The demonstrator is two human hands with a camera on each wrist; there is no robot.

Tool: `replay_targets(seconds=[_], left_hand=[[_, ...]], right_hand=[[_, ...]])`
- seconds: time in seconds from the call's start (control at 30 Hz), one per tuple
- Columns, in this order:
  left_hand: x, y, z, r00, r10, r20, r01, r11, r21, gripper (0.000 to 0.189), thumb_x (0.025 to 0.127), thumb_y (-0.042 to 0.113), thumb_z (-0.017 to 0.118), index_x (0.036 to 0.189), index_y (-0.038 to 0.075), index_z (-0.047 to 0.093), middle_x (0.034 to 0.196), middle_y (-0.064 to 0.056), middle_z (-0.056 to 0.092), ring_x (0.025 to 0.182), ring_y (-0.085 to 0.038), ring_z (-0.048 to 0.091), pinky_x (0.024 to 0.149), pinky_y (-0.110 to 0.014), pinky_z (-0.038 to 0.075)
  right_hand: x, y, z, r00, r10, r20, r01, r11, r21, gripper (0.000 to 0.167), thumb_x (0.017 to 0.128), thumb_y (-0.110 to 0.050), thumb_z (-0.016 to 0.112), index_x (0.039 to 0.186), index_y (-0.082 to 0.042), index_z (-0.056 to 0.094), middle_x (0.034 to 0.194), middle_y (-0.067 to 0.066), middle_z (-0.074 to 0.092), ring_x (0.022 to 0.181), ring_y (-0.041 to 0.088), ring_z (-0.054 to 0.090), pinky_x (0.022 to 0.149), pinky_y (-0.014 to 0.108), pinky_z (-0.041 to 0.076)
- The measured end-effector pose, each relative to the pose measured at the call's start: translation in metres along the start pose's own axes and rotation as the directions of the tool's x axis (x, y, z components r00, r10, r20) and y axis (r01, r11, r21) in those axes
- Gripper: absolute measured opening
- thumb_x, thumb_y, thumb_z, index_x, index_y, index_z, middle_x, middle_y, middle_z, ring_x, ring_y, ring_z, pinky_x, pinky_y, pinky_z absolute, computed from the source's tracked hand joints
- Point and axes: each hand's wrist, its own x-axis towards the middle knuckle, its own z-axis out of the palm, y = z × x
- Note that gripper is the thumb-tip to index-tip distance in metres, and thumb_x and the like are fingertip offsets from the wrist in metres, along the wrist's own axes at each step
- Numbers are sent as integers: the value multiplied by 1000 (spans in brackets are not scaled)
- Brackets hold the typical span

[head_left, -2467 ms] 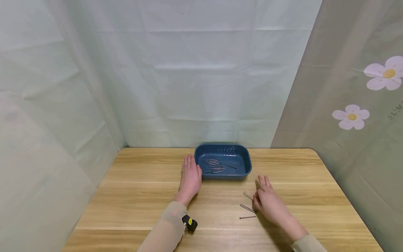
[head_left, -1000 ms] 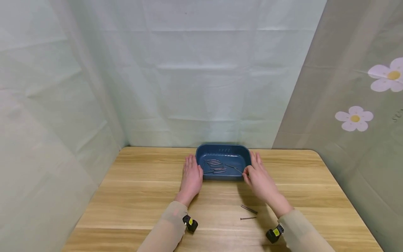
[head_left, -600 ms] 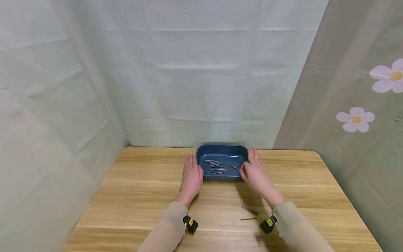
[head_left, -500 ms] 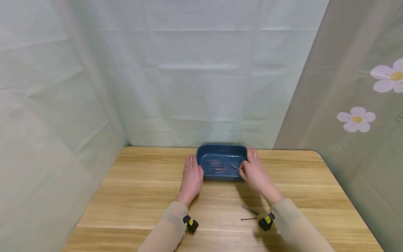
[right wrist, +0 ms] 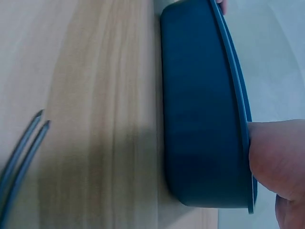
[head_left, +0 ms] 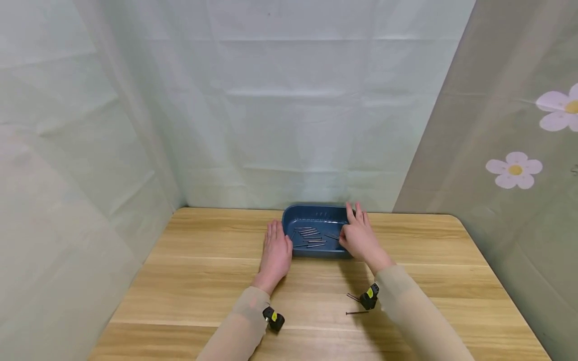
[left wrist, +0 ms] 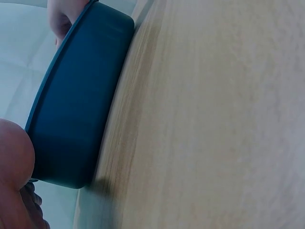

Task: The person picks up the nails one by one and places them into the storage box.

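Note:
A dark blue tray stands at the back of the table with several nails lying in it. My left hand rests along the tray's left side, fingers straight. Over the tray's right end, my right hand pinches a nail between thumb and forefinger, low inside; its other fingers are spread. Little of that nail shows, beside another loose nail. In the right wrist view, the thumb hides behind the tray rim. The left wrist view shows the tray's outer wall.
A single nail lies on the wooden table in front of the tray. Close by are two nails side by side, partly covered by the right wrist camera. A pale curtain hangs behind the table.
My right hand picked up a nail from the table, carried it left and away to the tray, and has moved further in over it. My left hand has stayed at the tray's side.

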Motion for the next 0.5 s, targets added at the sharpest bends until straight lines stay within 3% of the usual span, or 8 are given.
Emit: replay_targets(seconds=[0.33,0.5], left_hand=[[-1,2,2,1000,-10,6,10,1000,-6,59,114,18,43,161,-13,29,170,-31,27,160,-45,20,128,-57,22],[-1,3,4,1000,4,4,-4,1000,-13,58,113,16,43,160,-15,30,169,-33,28,160,-47,21,128,-58,22]], right_hand=[[15,2,2,993,-24,112,35,994,-100,16,94,-20,80,78,-18,77,175,27,14,160,54,2,127,68,7],[18,4,4,988,-17,151,39,988,-149,22,95,-21,80,74,-20,75,176,25,11,161,52,-1,126,69,6]])
